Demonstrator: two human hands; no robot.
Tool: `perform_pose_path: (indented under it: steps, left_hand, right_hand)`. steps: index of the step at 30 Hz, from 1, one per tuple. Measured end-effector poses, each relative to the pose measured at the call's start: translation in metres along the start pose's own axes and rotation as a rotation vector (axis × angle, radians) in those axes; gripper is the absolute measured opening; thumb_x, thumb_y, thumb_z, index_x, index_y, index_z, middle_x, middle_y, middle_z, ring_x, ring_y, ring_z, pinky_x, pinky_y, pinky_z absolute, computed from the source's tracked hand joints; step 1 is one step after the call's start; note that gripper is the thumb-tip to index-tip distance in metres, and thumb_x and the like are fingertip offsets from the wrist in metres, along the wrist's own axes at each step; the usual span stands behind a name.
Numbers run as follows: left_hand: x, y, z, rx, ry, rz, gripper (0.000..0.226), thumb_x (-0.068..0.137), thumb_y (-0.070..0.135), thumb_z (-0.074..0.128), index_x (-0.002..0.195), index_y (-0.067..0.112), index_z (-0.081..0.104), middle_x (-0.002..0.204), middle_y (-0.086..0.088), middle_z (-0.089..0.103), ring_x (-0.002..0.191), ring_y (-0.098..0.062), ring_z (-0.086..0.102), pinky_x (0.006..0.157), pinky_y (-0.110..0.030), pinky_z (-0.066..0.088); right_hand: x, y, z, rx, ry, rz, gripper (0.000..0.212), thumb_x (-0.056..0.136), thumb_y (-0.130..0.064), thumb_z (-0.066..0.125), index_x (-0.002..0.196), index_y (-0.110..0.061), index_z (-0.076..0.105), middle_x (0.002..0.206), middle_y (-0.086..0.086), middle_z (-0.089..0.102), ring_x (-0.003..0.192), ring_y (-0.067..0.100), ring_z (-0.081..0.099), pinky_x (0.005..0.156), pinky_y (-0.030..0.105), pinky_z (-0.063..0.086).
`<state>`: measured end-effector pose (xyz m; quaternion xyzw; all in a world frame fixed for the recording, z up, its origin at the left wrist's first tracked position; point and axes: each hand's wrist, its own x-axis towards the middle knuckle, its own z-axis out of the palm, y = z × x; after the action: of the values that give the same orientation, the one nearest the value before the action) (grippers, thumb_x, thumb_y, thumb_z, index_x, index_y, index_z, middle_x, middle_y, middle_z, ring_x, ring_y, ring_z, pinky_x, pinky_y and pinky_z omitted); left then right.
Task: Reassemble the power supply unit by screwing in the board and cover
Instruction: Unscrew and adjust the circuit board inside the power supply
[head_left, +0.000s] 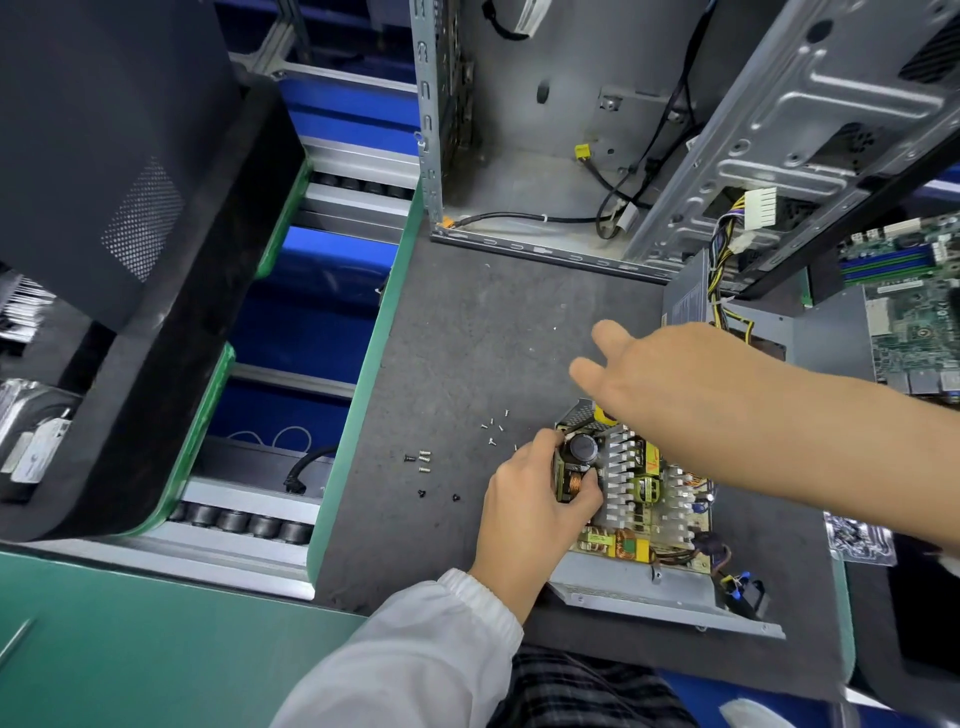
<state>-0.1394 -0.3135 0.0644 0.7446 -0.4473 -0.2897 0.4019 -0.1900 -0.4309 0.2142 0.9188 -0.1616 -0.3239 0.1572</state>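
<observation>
- The left hand (540, 499), in a white sleeve (415, 654), grips the near-left end of the power supply board (639, 488), its fingers curled round the parts beside a dark capacitor (583, 448); the fingertips are hidden among the components.
- The board sits in its open metal casing (639, 587) on the grey mat (467, 338), near the front edge; the casing's right end is partly lost behind a bundle of wires (727, 571).
- The right hand (660, 374) hangs above the board's far end, fingers straight and spread, holding nothing; its forearm covers the board's right part.
- Left of the board lie loose screws (423, 460), some silver, a few black; a smaller scatter (496, 428) is too tiny to make out.
- Beyond the hand, a grey box (685, 299) with yellow wires is half hidden by the arm.
- Farthest back stands an open computer case (545, 130), cut off at the top edge.
</observation>
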Motion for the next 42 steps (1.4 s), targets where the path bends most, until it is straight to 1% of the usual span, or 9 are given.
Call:
perform_pose_path:
  steps: [2, 4, 6, 9, 12, 15, 26, 35, 42]
  left_hand:
    - [0.000, 0.000, 0.000, -0.009, 0.003, -0.002, 0.026, 0.084, 0.028, 0.070, 0.105, 0.014, 0.062, 0.064, 0.015, 0.035, 0.059, -0.008, 0.039, 0.057, -0.020, 0.035]
    - [0.000, 0.000, 0.000, -0.021, 0.004, -0.007, 0.025, 0.084, 0.027, 0.071, 0.104, 0.016, 0.062, 0.063, 0.017, 0.035, 0.057, -0.005, 0.041, 0.055, -0.014, 0.032]
    - [0.000, 0.000, 0.000, -0.032, 0.005, -0.010, 0.025, 0.084, 0.027, 0.071, 0.105, 0.016, 0.063, 0.062, 0.017, 0.035, 0.056, -0.002, 0.043, 0.056, -0.010, 0.031]
    - [0.000, -0.001, 0.001, -0.029, 0.008, 0.000, 0.027, 0.084, 0.026, 0.071, 0.106, 0.014, 0.063, 0.062, 0.017, 0.036, 0.057, -0.005, 0.041, 0.058, -0.018, 0.038]
    - [0.000, -0.002, 0.002, -0.025, 0.016, 0.004, 0.028, 0.084, 0.026, 0.072, 0.107, 0.013, 0.064, 0.063, 0.016, 0.036, 0.057, -0.006, 0.040, 0.058, -0.020, 0.039]
    - [0.000, -0.001, 0.002, -0.036, 0.017, 0.004, 0.028, 0.084, 0.027, 0.072, 0.107, 0.013, 0.064, 0.062, 0.016, 0.036, 0.056, -0.006, 0.040, 0.057, -0.020, 0.038]
    - [0.000, -0.002, 0.001, -0.044, 0.002, -0.005, 0.030, 0.084, 0.027, 0.071, 0.110, 0.013, 0.063, 0.065, 0.015, 0.036, 0.057, -0.004, 0.041, 0.059, -0.015, 0.035]
    - [0.001, -0.002, 0.001, -0.038, -0.002, 0.002, 0.030, 0.085, 0.027, 0.071, 0.110, 0.012, 0.062, 0.069, 0.012, 0.038, 0.063, -0.006, 0.039, 0.061, -0.019, 0.038]
    - [0.000, -0.003, 0.000, -0.042, 0.004, -0.003, 0.028, 0.085, 0.027, 0.071, 0.107, 0.013, 0.062, 0.069, 0.011, 0.040, 0.065, -0.012, 0.046, 0.061, -0.019, 0.038]
  right_hand:
    - [-0.002, -0.002, -0.002, -0.042, -0.016, -0.006, 0.025, 0.078, -0.001, 0.050, 0.081, -0.015, 0.029, 0.075, 0.004, 0.018, 0.042, 0.014, 0.027, 0.038, 0.028, 0.014]
    - [-0.003, -0.002, -0.001, -0.079, -0.001, -0.004, 0.029, 0.087, -0.006, 0.048, 0.067, -0.015, 0.030, 0.069, 0.003, 0.020, 0.044, 0.015, 0.028, 0.040, 0.028, 0.013]
    - [-0.004, -0.002, -0.001, -0.101, 0.018, -0.009, 0.039, 0.095, -0.018, 0.049, 0.062, -0.017, 0.028, 0.064, 0.002, 0.027, 0.055, 0.018, 0.047, 0.042, 0.026, 0.014]
    - [-0.006, -0.007, 0.001, -0.042, 0.028, 0.007, 0.027, 0.100, -0.029, 0.043, 0.076, -0.017, 0.042, 0.056, -0.002, 0.028, 0.076, 0.022, 0.064, 0.043, 0.024, 0.015]
    - [-0.007, -0.009, 0.001, 0.000, 0.038, 0.043, 0.015, 0.100, -0.026, 0.043, 0.092, -0.016, 0.035, 0.056, -0.002, 0.027, 0.049, 0.017, 0.042, 0.041, 0.026, 0.015]
    - [-0.006, -0.003, 0.004, -0.018, 0.064, 0.090, 0.021, 0.098, -0.025, 0.046, 0.089, -0.017, 0.029, 0.057, -0.004, 0.028, 0.043, 0.016, 0.020, 0.040, 0.026, 0.013]
    - [-0.003, 0.000, 0.013, -0.016, 0.105, 0.079, 0.029, 0.092, -0.029, 0.055, 0.083, -0.021, 0.029, 0.054, -0.005, 0.029, 0.040, 0.015, 0.018, 0.039, 0.023, 0.011]
    - [0.000, 0.005, 0.013, 0.010, 0.144, 0.037, 0.024, 0.098, -0.038, 0.043, 0.085, -0.022, 0.031, 0.054, -0.004, 0.029, 0.041, 0.015, 0.020, 0.040, 0.024, 0.013]
    - [0.001, 0.005, 0.006, 0.001, 0.070, 0.032, 0.010, 0.096, -0.027, 0.049, 0.088, -0.023, 0.044, 0.053, -0.004, 0.030, 0.040, 0.015, 0.023, 0.039, 0.024, 0.013]
